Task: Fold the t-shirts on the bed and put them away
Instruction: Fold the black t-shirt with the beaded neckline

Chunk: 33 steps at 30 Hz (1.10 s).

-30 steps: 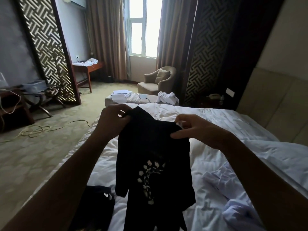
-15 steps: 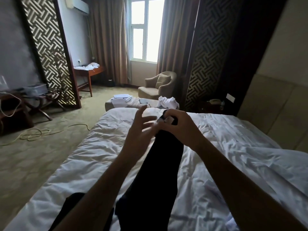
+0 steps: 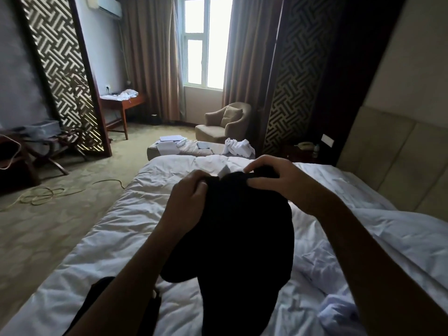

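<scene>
A wide bed with a rumpled white duvet (image 3: 116,226) fills the lower frame. Over its middle hangs a black cotton t-shirt (image 3: 242,238), held up by its top edge, the rest draping down toward six o'clock. The right hand (image 3: 278,180), at one o'clock of the shirt, pinches the top hem with curled fingers. The left hand (image 3: 186,197), at eleven o'clock, grips the same edge. A pale blue crumpled garment (image 3: 339,314) lies at five o'clock.
</scene>
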Motion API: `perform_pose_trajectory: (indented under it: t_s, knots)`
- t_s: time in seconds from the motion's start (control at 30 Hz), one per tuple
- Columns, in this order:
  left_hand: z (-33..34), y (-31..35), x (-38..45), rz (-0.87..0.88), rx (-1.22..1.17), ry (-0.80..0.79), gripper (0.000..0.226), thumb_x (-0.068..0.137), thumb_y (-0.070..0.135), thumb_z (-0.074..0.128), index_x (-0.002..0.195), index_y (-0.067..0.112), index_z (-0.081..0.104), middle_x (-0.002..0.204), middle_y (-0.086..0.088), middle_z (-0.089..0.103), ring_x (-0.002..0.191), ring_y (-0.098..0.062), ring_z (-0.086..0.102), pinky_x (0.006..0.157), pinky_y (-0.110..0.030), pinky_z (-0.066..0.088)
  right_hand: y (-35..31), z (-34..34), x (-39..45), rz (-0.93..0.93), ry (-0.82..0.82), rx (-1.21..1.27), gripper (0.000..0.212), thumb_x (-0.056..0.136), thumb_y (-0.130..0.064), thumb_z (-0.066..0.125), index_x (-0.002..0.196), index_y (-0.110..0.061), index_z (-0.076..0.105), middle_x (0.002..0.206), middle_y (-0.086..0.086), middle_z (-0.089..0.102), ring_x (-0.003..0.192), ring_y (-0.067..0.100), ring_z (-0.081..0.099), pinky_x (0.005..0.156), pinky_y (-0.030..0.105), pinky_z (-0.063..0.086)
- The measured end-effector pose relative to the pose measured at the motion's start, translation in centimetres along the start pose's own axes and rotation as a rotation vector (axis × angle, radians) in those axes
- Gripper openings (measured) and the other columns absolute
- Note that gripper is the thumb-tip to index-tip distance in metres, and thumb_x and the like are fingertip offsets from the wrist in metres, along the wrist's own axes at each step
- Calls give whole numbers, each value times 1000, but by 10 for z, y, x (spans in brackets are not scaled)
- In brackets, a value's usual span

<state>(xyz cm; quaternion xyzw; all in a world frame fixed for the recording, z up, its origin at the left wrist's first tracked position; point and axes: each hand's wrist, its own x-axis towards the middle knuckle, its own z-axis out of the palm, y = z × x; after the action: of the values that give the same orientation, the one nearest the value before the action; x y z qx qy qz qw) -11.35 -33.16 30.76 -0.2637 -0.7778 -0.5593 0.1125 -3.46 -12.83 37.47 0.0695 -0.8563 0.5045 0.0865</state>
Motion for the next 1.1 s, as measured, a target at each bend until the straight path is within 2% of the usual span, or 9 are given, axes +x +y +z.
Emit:
perform_pose_trajectory:
  t_s: [0.13, 0.27, 0.4, 0.5, 0.57, 0.67, 0.77, 0.97, 1.1]
  knots:
    - [-2, 25, -16, 63, 101, -200, 52, 66, 76, 62, 86, 27, 56, 70, 7, 65, 62, -6, 57, 59, -27, 40, 6, -20, -29, 62, -59, -32, 38, 87, -14, 71, 122, -24, 60, 102, 1, 65, 92, 9, 66, 81, 23, 54]
    - [-5, 47, -25, 191, 456, -248, 58, 55, 81, 65, 84, 32, 53, 72, 16, 62, 70, -3, 58, 64, -33, 48, 5, -28, -55, 14, 8, -185, 58, 83, -15, 77, 132, -25, 48, 111, -11, 63, 102, -4, 63, 87, 15, 51]
    - [-11, 72, -40, 296, 501, -179, 31, 79, 64, 54, 83, 34, 55, 70, 16, 60, 73, -12, 62, 65, -34, 49, -16, -32, -69, -133, 223, -421, 38, 67, -44, 80, 91, -17, 67, 80, -9, 68, 79, 2, 65, 78, 30, 53]
    - [-25, 98, -53, 325, 253, -223, 17, 89, 39, 49, 76, 33, 56, 69, 20, 59, 68, -2, 57, 62, -31, 40, -41, -34, -84, -300, 237, -356, 19, 71, -30, 79, 68, -30, 60, 61, -23, 62, 65, -7, 60, 65, 11, 42]
    - [-36, 117, -62, 275, 61, -282, 21, 90, 32, 47, 78, 31, 64, 63, 22, 58, 59, 2, 53, 59, -25, 35, -60, -35, -100, -339, 211, -244, 30, 75, -10, 82, 68, -28, 59, 59, -21, 59, 61, -5, 57, 63, 9, 41]
    - [-55, 144, -73, 225, -191, -394, 24, 85, 33, 54, 82, 42, 75, 63, 16, 64, 59, 3, 58, 58, -15, 40, -96, -39, -132, -368, 119, -155, 20, 71, -16, 78, 72, -14, 58, 59, -14, 57, 59, -2, 56, 58, 10, 42]
    - [-72, 158, -73, 260, -219, -486, 20, 77, 42, 61, 88, 35, 76, 82, -2, 71, 77, -6, 63, 72, -25, 47, -118, -42, -146, -338, 6, -158, 17, 73, -15, 75, 78, -16, 59, 63, -19, 60, 62, -6, 57, 59, 7, 42]
    - [-39, 105, -67, 47, -40, -312, 23, 82, 19, 59, 77, 33, 76, 76, 15, 72, 71, 3, 59, 74, -30, 47, -73, -29, -121, -57, -89, -211, 25, 85, -7, 73, 87, -28, 61, 72, -21, 68, 70, -8, 63, 65, 9, 46]
    - [-19, 72, -87, -121, -186, -193, 35, 94, 7, 54, 84, 31, 78, 86, 7, 76, 81, -7, 67, 74, -29, 46, -21, -28, -126, 168, -113, -136, 27, 84, -10, 74, 109, -14, 65, 100, 5, 74, 97, 22, 71, 88, 35, 56]
